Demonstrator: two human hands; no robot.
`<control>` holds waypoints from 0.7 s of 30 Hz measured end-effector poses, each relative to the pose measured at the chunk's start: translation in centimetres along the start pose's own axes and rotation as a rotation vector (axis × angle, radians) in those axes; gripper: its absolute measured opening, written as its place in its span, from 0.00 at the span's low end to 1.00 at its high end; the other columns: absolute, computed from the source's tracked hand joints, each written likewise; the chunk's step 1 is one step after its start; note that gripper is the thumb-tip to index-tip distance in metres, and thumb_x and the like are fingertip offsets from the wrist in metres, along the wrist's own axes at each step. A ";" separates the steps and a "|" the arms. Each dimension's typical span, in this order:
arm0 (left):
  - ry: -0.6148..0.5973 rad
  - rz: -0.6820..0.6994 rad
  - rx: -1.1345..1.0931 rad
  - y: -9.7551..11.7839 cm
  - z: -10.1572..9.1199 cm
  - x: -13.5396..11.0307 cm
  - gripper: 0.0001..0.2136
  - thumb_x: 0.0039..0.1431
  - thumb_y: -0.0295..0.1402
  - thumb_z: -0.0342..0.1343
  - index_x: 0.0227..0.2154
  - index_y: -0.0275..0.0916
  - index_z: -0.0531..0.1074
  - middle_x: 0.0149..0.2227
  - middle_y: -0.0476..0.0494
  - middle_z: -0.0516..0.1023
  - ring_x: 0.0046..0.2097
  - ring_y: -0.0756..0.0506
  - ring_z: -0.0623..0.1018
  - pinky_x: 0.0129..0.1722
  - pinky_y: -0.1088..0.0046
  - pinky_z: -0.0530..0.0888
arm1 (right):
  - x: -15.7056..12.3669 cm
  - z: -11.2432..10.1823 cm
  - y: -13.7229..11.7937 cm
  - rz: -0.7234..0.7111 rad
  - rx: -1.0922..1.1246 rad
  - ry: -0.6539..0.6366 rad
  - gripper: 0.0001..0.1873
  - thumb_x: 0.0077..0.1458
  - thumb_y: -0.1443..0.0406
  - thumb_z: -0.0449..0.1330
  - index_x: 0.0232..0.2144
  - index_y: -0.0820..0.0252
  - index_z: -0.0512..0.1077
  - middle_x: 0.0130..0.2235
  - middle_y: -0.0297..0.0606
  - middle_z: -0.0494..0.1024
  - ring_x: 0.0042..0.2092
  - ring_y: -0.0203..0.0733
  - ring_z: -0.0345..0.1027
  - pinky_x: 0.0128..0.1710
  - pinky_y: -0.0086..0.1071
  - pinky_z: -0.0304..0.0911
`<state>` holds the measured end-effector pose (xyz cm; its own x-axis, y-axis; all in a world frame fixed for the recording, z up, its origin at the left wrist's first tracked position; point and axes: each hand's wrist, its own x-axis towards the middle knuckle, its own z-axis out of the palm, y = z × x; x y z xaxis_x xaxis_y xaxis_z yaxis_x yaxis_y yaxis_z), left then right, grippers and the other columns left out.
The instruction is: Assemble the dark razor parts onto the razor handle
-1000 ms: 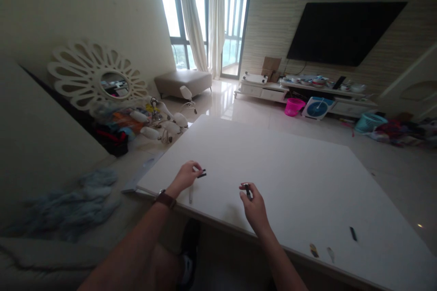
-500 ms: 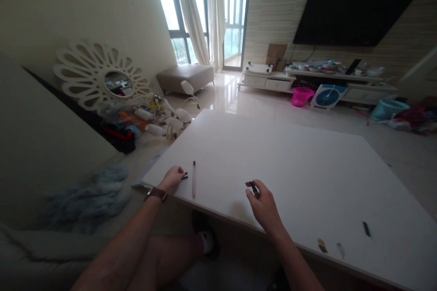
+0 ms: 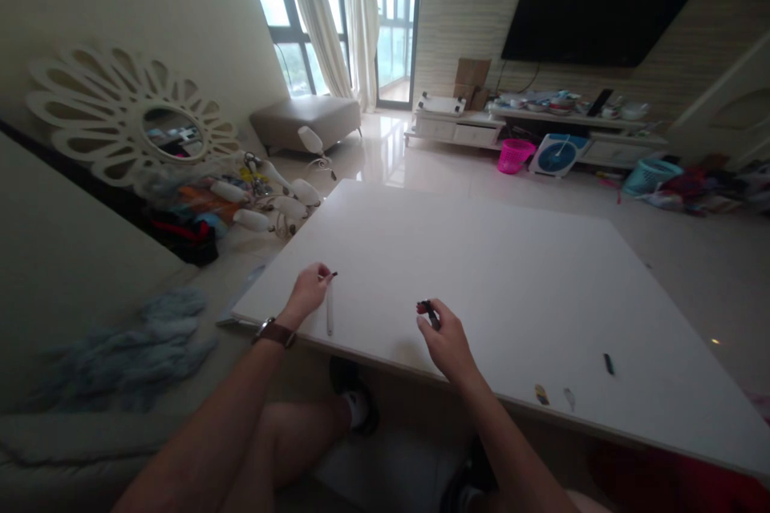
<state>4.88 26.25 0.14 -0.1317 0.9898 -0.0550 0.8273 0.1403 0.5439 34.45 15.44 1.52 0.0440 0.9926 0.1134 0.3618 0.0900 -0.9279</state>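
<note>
On the left part of the white table (image 3: 457, 248), my left hand (image 3: 310, 290) is closed in a pinch. A small dark tip (image 3: 335, 274) shows past its fingertips; whether it belongs to the stick or to a separate piece is unclear. Just below those fingers, a slim pale pen-like stick (image 3: 330, 317) lies on the tabletop, its upper end partly covered. My right hand (image 3: 448, 337) is raised near the table's front edge, fingers curled round a small black object (image 3: 431, 314) with a bit of red beside it. Its kind cannot be made out.
Toward the right front lie a short dark stick (image 3: 609, 364), a small yellow-and-dark piece (image 3: 541, 394) and a pale flat piece (image 3: 569, 398). Beyond the table's left edge stand a white lamp (image 3: 292, 207) and a petal-framed mirror (image 3: 172, 132). A pink basket (image 3: 515, 156) stands farther back.
My left hand has moved forward and right to the upper end of the pale stick. The two small dark pieces at its fingers no longer show separately. The view has shifted slightly.
</note>
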 end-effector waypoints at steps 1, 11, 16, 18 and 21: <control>-0.027 0.060 -0.061 1.6 0.3 -0.5 0.08 0.60 0.35 0.52 0.35 0.37 0.72 0.36 0.41 0.76 0.40 0.44 0.75 0.42 0.66 0.71 | 0.0 0.2 0.1 0.027 0.039 0.002 0.09 0.56 0.62 0.57 0.38 0.58 0.73 0.39 0.39 0.78 0.40 0.44 0.72 0.41 0.35 0.66; -0.168 0.350 -0.651 13.2 1.2 -6.9 0.10 0.53 0.37 0.60 0.33 0.37 0.79 0.25 0.49 0.77 0.28 0.49 0.72 0.29 0.73 0.67 | 0.2 1.8 1.1 0.255 0.464 0.073 0.19 0.52 0.53 0.58 0.41 0.59 0.67 0.29 0.28 0.69 0.17 0.29 0.60 0.14 0.23 0.49; -0.198 0.352 -0.712 14.8 1.7 -8.1 0.10 0.53 0.37 0.61 0.34 0.36 0.79 0.27 0.47 0.79 0.30 0.48 0.75 0.31 0.72 0.69 | -0.5 1.3 0.4 0.249 0.481 0.112 0.20 0.51 0.53 0.60 0.42 0.59 0.68 0.30 0.29 0.70 0.20 0.32 0.65 0.15 0.23 0.51; -0.213 0.357 -0.737 14.9 2.2 -8.2 0.10 0.53 0.37 0.61 0.34 0.36 0.79 0.29 0.45 0.81 0.32 0.47 0.76 0.33 0.71 0.71 | -0.5 1.2 0.4 0.249 0.489 0.119 0.20 0.51 0.53 0.60 0.42 0.59 0.68 0.30 0.29 0.70 0.21 0.32 0.65 0.15 0.23 0.51; -0.175 0.334 -0.744 14.8 3.0 -7.7 0.10 0.53 0.38 0.62 0.32 0.36 0.79 0.31 0.44 0.82 0.33 0.46 0.77 0.36 0.70 0.72 | -0.2 0.9 0.4 0.250 0.501 0.153 0.18 0.53 0.54 0.59 0.41 0.58 0.68 0.31 0.30 0.71 0.22 0.32 0.65 0.16 0.23 0.52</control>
<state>19.80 20.76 6.16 0.1940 0.9747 0.1112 0.2231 -0.1542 0.9625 33.78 15.37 0.80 0.2195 0.9687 -0.1157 -0.1602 -0.0812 -0.9837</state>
